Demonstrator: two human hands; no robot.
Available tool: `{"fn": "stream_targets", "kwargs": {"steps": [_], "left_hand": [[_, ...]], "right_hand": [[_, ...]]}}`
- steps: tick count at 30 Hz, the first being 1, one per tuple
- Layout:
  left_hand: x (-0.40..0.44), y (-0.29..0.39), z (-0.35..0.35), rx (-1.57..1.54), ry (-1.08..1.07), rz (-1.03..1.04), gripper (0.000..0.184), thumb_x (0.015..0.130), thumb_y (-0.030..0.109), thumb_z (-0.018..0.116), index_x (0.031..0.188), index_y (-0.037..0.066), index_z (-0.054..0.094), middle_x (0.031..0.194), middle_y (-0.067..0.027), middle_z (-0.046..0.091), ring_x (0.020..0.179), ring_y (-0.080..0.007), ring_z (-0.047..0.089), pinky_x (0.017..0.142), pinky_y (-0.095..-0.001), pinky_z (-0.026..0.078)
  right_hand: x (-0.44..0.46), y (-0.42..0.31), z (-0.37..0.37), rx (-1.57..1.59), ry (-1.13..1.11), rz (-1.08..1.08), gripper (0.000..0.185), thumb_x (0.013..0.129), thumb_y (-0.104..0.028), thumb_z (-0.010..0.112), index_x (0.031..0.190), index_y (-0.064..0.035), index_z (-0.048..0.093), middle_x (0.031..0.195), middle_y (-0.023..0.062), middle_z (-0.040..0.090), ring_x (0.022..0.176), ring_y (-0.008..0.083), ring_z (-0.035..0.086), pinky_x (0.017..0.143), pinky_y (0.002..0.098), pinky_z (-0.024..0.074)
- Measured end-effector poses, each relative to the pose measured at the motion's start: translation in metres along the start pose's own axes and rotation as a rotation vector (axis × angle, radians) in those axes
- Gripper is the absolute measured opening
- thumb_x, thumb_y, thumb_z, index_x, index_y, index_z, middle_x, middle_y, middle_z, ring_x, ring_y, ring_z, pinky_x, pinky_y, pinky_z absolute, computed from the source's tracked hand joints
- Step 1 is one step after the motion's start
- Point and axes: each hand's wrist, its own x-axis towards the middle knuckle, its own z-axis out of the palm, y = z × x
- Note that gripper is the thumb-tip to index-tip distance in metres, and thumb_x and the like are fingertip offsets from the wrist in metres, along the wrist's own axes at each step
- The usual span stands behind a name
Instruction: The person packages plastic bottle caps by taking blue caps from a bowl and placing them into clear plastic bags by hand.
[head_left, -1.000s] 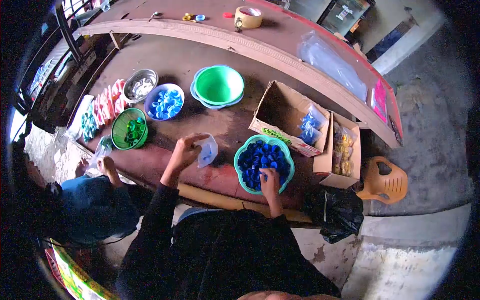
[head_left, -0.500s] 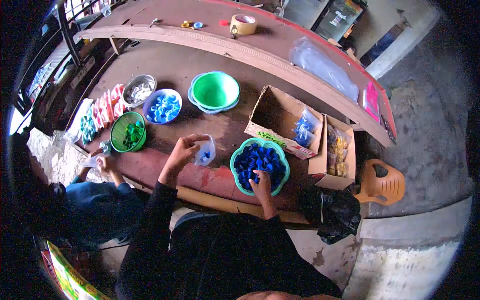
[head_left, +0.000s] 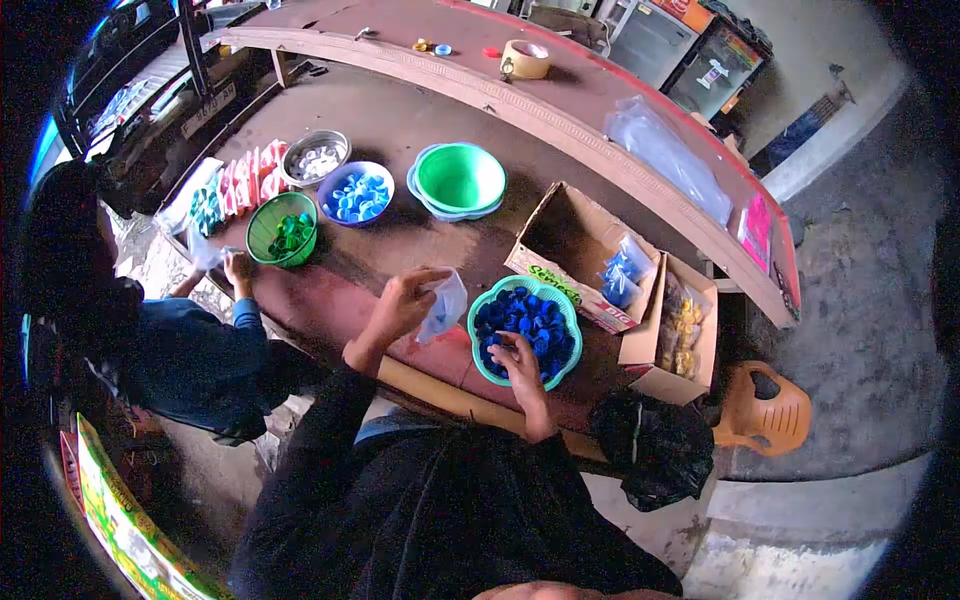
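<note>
My left hand [head_left: 402, 308] is closed on the upper edge of a small clear plastic bag [head_left: 446, 306], which hangs beside the basin. A trace of blue shows through the bag, but its contents are hard to make out. My right hand [head_left: 522, 374] is over the near side of a light-green scalloped basin [head_left: 577, 352]. Its fingers curl around dark blue bottle caps [head_left: 532, 312], which fill the basin; how many it grips is hidden.
Left stand a green basket [head_left: 262, 246], a purple bowl [head_left: 345, 219] and a steel bowl [head_left: 330, 136]. Green bowls [head_left: 460, 180] sit behind. Cardboard boxes [head_left: 570, 297] with bagged caps and a black plastic bag [head_left: 655, 450] are right. Another person [head_left: 190, 350] works at left.
The view has shifted, so the table contents sit differently in frame. The plastic bag has tilted and come nearer the basin. My right hand has turned slightly over the caps.
</note>
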Motion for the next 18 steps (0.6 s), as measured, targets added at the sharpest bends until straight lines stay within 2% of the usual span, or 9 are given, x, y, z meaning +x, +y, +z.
{"fn": "stream_targets", "kwargs": {"steps": [1,3,4,6,7,13,17,18], "left_hand": [[-0.004,0.003,0.006,0.007,0.035,-0.041,0.040,0.071,-0.006,0.047,0.108,0.001,0.060,0.102,-0.0141,0.061,0.085,-0.0226,0.062,0.076,-0.0298,0.049],[-0.005,0.009,0.013,0.018,0.057,-0.077,0.039,0.072,-0.005,0.047,0.109,0.001,0.060,0.101,-0.0141,0.060,0.082,-0.0224,0.063,0.072,-0.0297,0.050],[-0.005,0.012,0.016,-0.022,0.065,-0.082,0.036,0.075,-0.003,0.049,0.110,0.000,0.058,0.104,-0.0140,0.058,0.080,-0.0216,0.063,0.068,-0.0290,0.051],[-0.009,0.018,0.023,-0.064,0.073,-0.094,0.034,0.077,-0.001,0.051,0.111,-0.001,0.057,0.106,-0.0139,0.055,0.077,-0.0208,0.063,0.064,-0.0283,0.053],[-0.008,0.022,0.027,-0.119,0.096,-0.095,0.033,0.079,0.001,0.054,0.112,-0.003,0.056,0.109,-0.0143,0.053,0.075,-0.0201,0.062,0.062,-0.0276,0.054],[-0.009,0.049,0.046,-0.130,0.152,-0.132,0.035,0.081,0.008,0.061,0.111,-0.007,0.053,0.114,-0.0167,0.048,0.072,-0.0182,0.062,0.058,-0.0272,0.056],[-0.011,0.052,0.059,-0.140,0.173,-0.083,0.035,0.081,0.010,0.062,0.110,-0.009,0.053,0.119,-0.0182,0.047,0.070,-0.0185,0.063,0.059,-0.0273,0.055],[-0.013,0.049,0.062,-0.134,0.171,-0.087,0.035,0.081,0.010,0.062,0.110,-0.009,0.053,0.119,-0.0182,0.047,0.070,-0.0185,0.063,0.059,-0.0273,0.055]], "right_hand": [[-0.001,0.002,-0.001,0.005,0.003,-0.004,0.035,0.082,-0.013,0.063,0.115,-0.0059,0.052,0.090,0.0041,0.061,0.081,0.0118,0.059,0.071,0.0238,0.0466],[-0.004,0.005,-0.003,0.382,0.005,0.078,0.033,0.083,-0.013,0.060,0.114,-0.0042,0.052,0.094,0.0064,0.061,0.083,0.0143,0.060,0.074,0.0253,0.0475],[-0.006,0.002,-0.005,0.388,0.011,0.076,0.033,0.083,-0.013,0.060,0.114,-0.0042,0.052,0.094,0.0064,0.061,0.083,0.0143,0.060,0.074,0.0253,0.0475],[-0.010,-0.004,-0.010,0.667,-0.085,0.114,0.030,0.085,-0.012,0.055,0.114,-0.0022,0.052,0.098,0.0092,0.061,0.084,0.0184,0.061,0.075,0.0289,0.0490],[-0.010,-0.001,-0.012,0.692,-0.098,0.135,0.030,0.088,-0.016,0.050,0.115,-0.0027,0.052,0.102,0.0106,0.061,0.086,0.0206,0.061,0.076,0.0302,0.0490],[-0.013,0.012,-0.031,0.705,-0.159,0.112,0.029,0.089,-0.018,0.044,0.112,-0.0022,0.052,0.106,0.0113,0.059,0.093,0.0218,0.058,0.077,0.0323,0.0478],[-0.013,0.026,-0.035,0.577,-0.155,0.035,0.032,0.087,-0.025,0.047,0.109,-0.0023,0.051,0.106,0.0104,0.056,0.092,0.0208,0.056,0.077,0.0324,0.0465],[-0.013,0.029,-0.032,0.502,-0.153,-0.009,0.030,0.085,-0.025,0.051,0.105,-0.0033,0.051,0.104,0.0082,0.053,0.090,0.0189,0.054,0.076,0.0314,0.0450]]}}
